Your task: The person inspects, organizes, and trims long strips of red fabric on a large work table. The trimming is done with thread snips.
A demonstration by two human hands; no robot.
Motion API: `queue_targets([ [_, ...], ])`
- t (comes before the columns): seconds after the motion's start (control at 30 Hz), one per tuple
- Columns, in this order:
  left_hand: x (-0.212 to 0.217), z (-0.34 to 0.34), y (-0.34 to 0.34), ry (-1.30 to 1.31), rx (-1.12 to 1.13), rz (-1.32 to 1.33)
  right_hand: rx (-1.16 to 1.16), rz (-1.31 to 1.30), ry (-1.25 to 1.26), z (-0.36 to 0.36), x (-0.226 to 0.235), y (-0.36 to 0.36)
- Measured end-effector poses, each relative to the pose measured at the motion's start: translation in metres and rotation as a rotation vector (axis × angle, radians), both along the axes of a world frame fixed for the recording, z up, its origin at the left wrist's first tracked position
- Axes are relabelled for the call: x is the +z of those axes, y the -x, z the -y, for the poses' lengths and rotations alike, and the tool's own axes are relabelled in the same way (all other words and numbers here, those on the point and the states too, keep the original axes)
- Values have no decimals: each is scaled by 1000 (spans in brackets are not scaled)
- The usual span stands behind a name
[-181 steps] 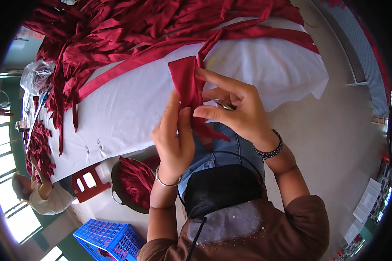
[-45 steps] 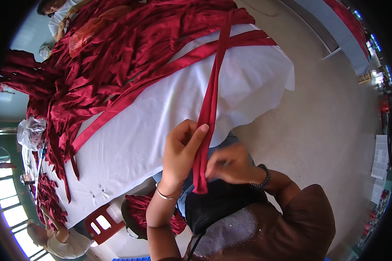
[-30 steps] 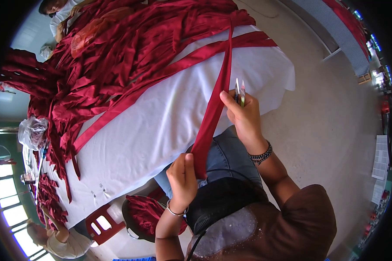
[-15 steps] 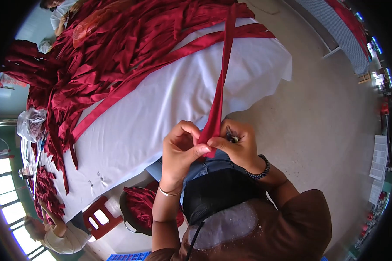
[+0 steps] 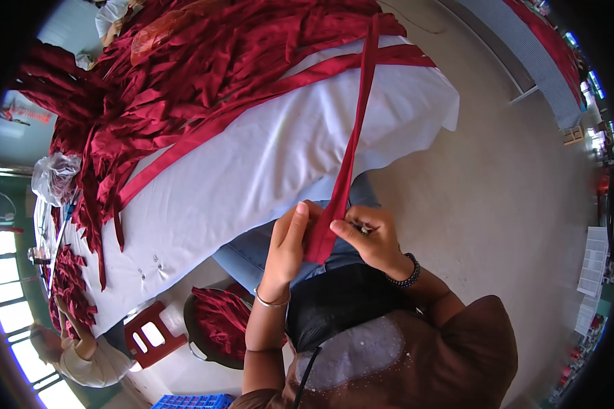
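Observation:
A long dark red fabric strip [image 5: 351, 146] runs from the heap on the table down to my lap, its wider end between my hands. My left hand [image 5: 286, 245] is closed on the left edge of that end, thumb pointing up. On the right edge, my right hand [image 5: 375, 242] pinches the fabric between thumb and curled fingers. A small dark object [image 5: 363, 228] shows partly inside my right hand; its kind is hidden. The cloth end hangs flat just above my jeans.
Many red strips [image 5: 205, 75] heap on a white-covered table [image 5: 252, 170]. A clear plastic bag [image 5: 54, 178] lies at its left. Below stand a red plastic stool [image 5: 172, 343], a dark basin [image 5: 215, 360] of red cloth and a blue crate [image 5: 194, 402]. A person [image 5: 92, 365] works at lower left.
Both hands have moved slightly down with the strip's end. My left thumb has lifted from the cloth's front and now points up, and more of the wide end lies flat in view.

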State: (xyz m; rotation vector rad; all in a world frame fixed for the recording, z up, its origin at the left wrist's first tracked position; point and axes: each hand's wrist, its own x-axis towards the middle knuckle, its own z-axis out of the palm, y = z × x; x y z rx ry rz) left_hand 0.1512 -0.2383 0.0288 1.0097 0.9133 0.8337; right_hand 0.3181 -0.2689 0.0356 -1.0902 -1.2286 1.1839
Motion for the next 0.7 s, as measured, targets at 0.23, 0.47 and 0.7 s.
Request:
queue_targets([
  [0.23, 21, -40, -28, 114, -91, 63, 265, 90, -91, 4, -3, -4],
  [0.47, 11, -27, -34, -183, 86, -216, -200, -58, 28, -17, -17, -26],
  [0.7, 12, -20, -29, -271, 80, -315, -292, -8, 159, -108, 9, -44],
])
